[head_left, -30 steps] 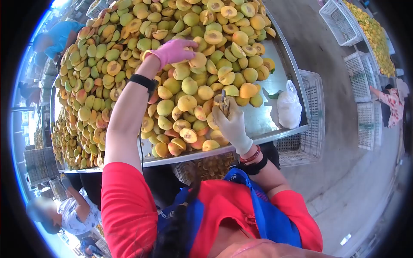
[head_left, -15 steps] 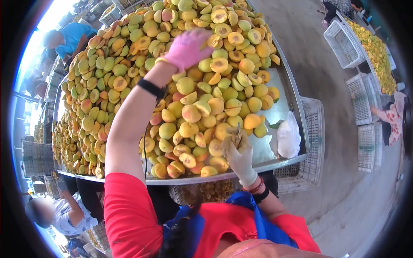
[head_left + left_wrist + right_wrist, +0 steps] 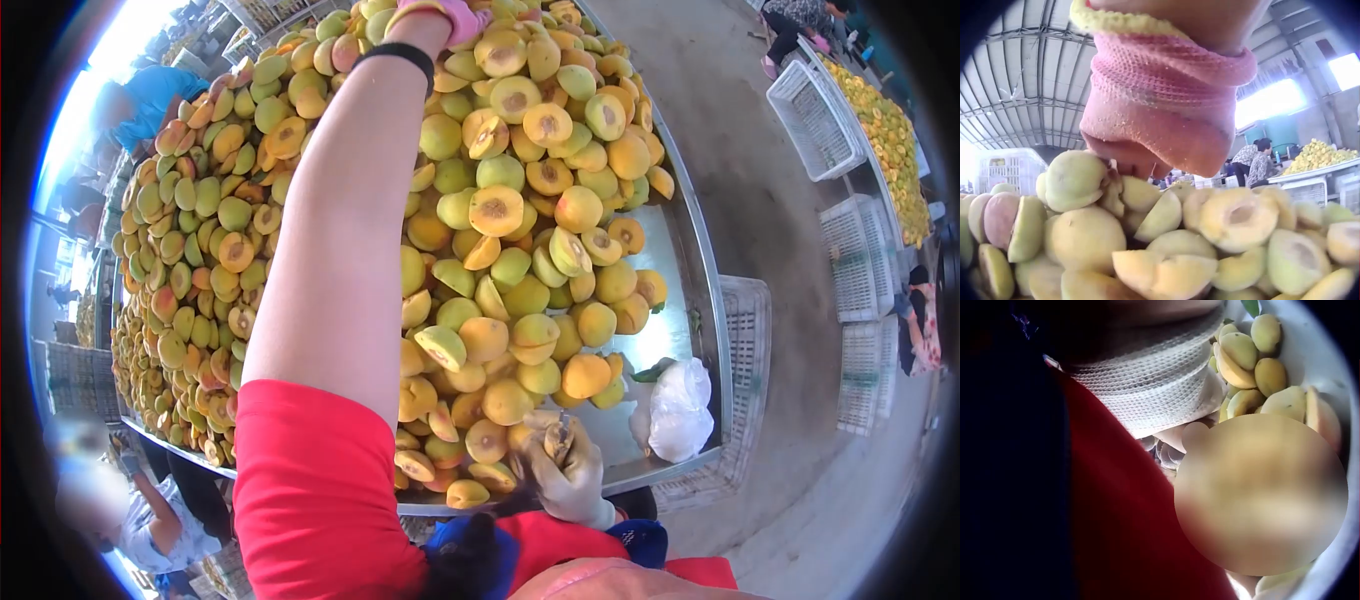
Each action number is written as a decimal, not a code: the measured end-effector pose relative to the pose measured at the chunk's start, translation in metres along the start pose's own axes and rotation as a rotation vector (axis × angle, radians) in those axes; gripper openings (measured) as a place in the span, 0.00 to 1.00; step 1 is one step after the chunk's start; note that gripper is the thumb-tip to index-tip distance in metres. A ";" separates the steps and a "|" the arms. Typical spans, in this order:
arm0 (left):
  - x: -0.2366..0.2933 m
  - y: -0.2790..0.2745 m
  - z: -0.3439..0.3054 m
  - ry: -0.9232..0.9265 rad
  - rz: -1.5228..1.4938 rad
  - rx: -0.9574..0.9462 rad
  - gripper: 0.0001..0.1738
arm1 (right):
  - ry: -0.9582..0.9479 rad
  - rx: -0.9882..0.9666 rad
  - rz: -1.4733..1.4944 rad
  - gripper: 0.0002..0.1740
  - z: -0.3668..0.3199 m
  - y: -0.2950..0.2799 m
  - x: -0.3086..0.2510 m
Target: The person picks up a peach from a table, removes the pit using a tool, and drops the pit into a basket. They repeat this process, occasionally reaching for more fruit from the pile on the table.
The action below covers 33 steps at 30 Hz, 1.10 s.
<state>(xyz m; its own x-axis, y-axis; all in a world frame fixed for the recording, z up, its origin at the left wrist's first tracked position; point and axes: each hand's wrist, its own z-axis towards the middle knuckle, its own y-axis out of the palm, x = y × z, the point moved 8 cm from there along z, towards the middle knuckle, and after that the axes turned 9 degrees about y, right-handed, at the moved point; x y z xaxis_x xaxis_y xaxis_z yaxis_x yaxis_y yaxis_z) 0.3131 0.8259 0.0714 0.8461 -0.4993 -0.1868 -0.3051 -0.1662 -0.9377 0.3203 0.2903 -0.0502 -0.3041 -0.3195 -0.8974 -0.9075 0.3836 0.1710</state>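
Observation:
Halved and whole yellow-green fruit (image 3: pixel 496 210) lies heaped on a metal table (image 3: pixel 710 300). At the heap's far part, the left hand (image 3: pixel 462 20) in a pink glove is cut off by the top edge of the head view. In the left wrist view the left hand (image 3: pixel 1160 119) hangs over fruit (image 3: pixel 1088 237), its fingertips mostly hidden behind the glove. Near the table's front edge, the right hand (image 3: pixel 570 480) in a white glove grips a small metal tool (image 3: pixel 563 432), beside fruit. The right wrist view shows the white glove (image 3: pixel 1147 387) with its fingers not visible.
A white plastic bag (image 3: pixel 682 410) lies at the table's right front corner. Crates (image 3: pixel 745 370) stand right of the table, with more crates (image 3: pixel 855 260) and another fruit heap (image 3: pixel 885 150) farther right. People in blue (image 3: pixel 155 100) and white (image 3: pixel 165 515) are at the left.
The left hand has moved away from the body to the far part of the heap. The right hand, still gripping the tool, appears lower in the head view, which has itself shifted.

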 end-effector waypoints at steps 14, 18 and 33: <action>-0.009 0.085 -0.019 0.174 0.001 0.042 0.39 | -0.063 0.030 -0.040 0.14 -0.008 -0.012 0.002; -0.023 0.100 -0.073 0.210 -0.167 0.053 0.40 | 0.042 -0.079 0.130 0.13 -0.014 0.005 0.006; 0.025 0.125 -0.226 0.225 0.028 0.180 0.32 | 0.004 -0.049 0.170 0.09 -0.016 0.034 0.015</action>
<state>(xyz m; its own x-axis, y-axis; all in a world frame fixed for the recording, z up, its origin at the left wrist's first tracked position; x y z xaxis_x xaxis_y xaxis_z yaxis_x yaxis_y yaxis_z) 0.1977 0.6003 0.0152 0.7142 -0.6809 -0.1624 -0.2274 -0.0063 -0.9738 0.2801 0.2842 -0.0516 -0.4555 -0.2572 -0.8523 -0.8559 0.3899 0.3398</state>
